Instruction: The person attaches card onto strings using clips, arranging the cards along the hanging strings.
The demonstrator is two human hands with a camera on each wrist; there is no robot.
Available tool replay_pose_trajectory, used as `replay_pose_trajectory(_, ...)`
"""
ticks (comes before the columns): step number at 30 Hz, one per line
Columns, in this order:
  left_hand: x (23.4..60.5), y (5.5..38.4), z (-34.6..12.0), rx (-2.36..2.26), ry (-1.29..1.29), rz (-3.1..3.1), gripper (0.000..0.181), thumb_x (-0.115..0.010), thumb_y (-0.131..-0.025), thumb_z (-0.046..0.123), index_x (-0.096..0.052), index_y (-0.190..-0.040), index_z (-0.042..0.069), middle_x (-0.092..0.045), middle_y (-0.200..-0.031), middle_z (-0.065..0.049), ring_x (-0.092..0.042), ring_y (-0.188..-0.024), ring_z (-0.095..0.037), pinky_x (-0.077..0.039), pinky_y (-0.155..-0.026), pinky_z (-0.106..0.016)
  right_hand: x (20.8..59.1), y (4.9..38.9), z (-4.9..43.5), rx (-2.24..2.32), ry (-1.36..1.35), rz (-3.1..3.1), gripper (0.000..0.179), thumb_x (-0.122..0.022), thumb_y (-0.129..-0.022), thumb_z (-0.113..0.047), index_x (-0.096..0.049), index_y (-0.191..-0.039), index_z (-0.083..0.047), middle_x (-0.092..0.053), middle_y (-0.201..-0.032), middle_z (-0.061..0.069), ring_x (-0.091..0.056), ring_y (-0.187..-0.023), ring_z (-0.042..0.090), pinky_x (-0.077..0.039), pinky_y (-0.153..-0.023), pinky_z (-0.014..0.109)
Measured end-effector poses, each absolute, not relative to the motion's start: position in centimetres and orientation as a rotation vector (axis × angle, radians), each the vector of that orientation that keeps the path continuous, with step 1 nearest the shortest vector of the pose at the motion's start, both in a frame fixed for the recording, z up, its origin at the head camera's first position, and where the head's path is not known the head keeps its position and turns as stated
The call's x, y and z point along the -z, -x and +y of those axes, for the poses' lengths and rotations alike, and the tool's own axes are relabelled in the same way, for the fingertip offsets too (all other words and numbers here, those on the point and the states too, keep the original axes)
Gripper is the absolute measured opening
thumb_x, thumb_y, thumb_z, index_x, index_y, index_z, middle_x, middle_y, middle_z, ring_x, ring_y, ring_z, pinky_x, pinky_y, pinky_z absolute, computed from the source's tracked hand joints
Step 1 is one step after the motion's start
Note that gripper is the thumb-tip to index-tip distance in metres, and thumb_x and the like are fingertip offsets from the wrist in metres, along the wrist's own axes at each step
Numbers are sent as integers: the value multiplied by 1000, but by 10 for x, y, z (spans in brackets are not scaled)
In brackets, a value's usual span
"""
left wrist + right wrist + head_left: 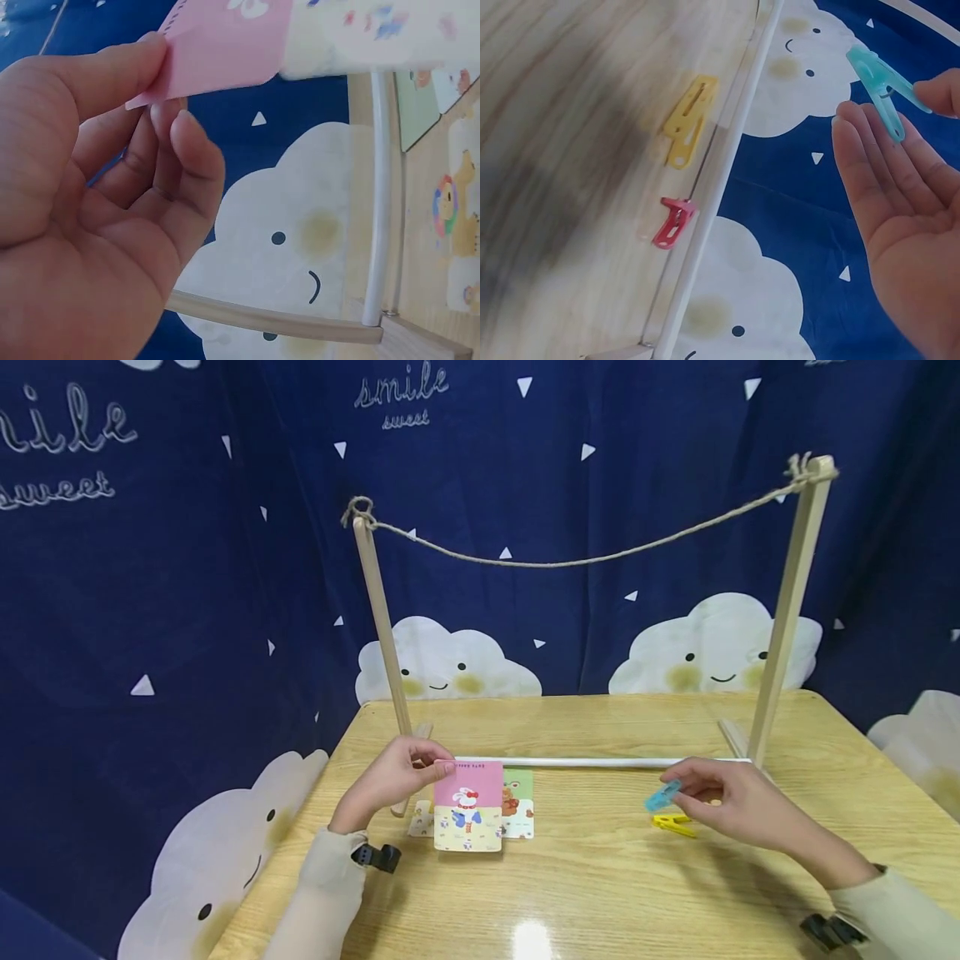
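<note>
My left hand [401,777] pinches a pink and pale yellow card [468,806] with a white bunny picture by its top corner, between thumb and fingers. The card is held above the table and overlaps a green card [519,785] with a bear picture. In my right hand [738,802] a light blue clothespin [663,795] is held between thumb and fingers. Below it on the table lies a yellow clothespin [673,824]; the right wrist view also shows a red clothespin [675,223] beside the yellow one.
Two wooden posts [793,610] stand on the table [570,893], with a sagging twine rope [547,564] tied between their tops. A white rod [570,762] joins the posts low down. Another card with a lion and giraffe [463,202] lies on the table. A blue cloud-print curtain [480,485] hangs behind.
</note>
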State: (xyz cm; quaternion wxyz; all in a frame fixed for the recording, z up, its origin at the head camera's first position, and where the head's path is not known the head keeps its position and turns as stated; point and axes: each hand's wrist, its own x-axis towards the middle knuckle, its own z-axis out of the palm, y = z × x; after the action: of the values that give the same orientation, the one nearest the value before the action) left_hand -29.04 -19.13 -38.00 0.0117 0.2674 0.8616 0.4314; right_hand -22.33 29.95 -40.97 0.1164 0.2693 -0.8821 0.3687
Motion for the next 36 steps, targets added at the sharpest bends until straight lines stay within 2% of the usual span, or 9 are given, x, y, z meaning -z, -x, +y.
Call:
replay_pose_trajectory(6,376,294,-190,-1362,-811,2745,6,-75,-97,22,-80,-99,19,-70,-90,1,-61,-87,-21,-53,-75,-33,404,226,294,-1031,-728,-2577,20,-77,-94,-14,-72,-113,-19,-74,-90,-12,-69,-81,3,-58,-70,22)
replay_pose_trajectory(11,371,298,-187,-1408,-838,2747,9,-74,-98,24,-79,-97,17,-71,-89,0,-61,-82,-20,-52,-71,-31,394,229,289,-1056,-687,-2543,20,-75,-97,-14,-73,-116,-17,-74,-90,-9,-69,-80,5,-58,-71,22)
replay_pose_trajectory(18,363,302,-180,-1517,-762,2749,16,-74,-98,25,-79,-102,11,-71,-93,-5,-58,-81,-23,-49,-66,-29,378,231,282,-1054,-669,-2500,27,-78,-94,-14,-71,-121,-14,-75,-89,-7,-71,-79,5,-58,-71,19)
replay_pose_trajectory(23,354,304,-175,-1575,-713,2786,16,-72,-100,21,-78,-103,7,-72,-96,-8,-59,-86,-26,-49,-72,-33,362,232,272,-1016,-641,-2494,33,-81,-91,-16,-70,-122,-14,-75,-89,-8,-70,-79,5,-57,-72,17)
replay_pose_trajectory(31,320,285,-166,-1657,-752,2796,15,-73,-99,18,-78,-101,4,-73,-91,-12,-61,-84,-25,-49,-76,-35,332,240,247,-1024,-607,-2439,29,-83,-89,-16,-71,-116,-14,-75,-90,-5,-71,-80,6,-56,-72,15)
replay_pose_trajectory(36,309,287,-163,-1730,-808,2797,14,-74,-97,15,-77,-100,2,-74,-93,-13,-61,-86,-26,-50,-77,-33,317,243,233,-1042,-606,-2422,23,-81,-91,-19,-72,-111,-14,-76,-91,-5,-72,-79,7,-56,-71,16)
